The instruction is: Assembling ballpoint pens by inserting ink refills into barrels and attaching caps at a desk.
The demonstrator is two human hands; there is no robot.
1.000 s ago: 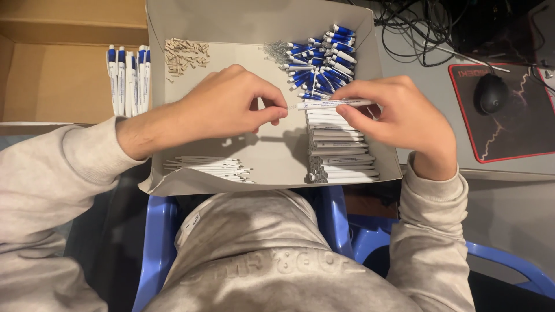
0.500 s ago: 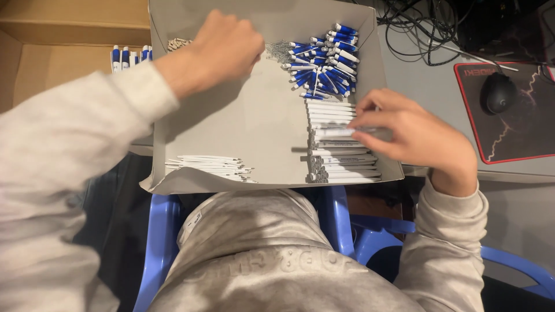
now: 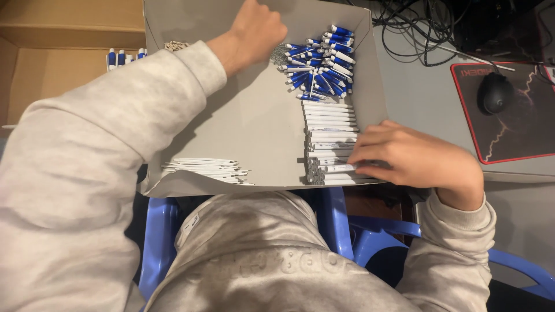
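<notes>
We cannot see our left hand's fingertips, cut off at the top edge. Our right hand hides the white pen barrels' near-right ends at the tray's corner.

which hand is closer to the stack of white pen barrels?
Right. The right hand rests on the near end of the stack of white pen barrels, fingers touching it. The left hand is at the tray's far side, well apart from the stack.

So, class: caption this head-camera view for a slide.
Left hand reaches into grey tray; right hand rests on white pen barrels.
</notes>
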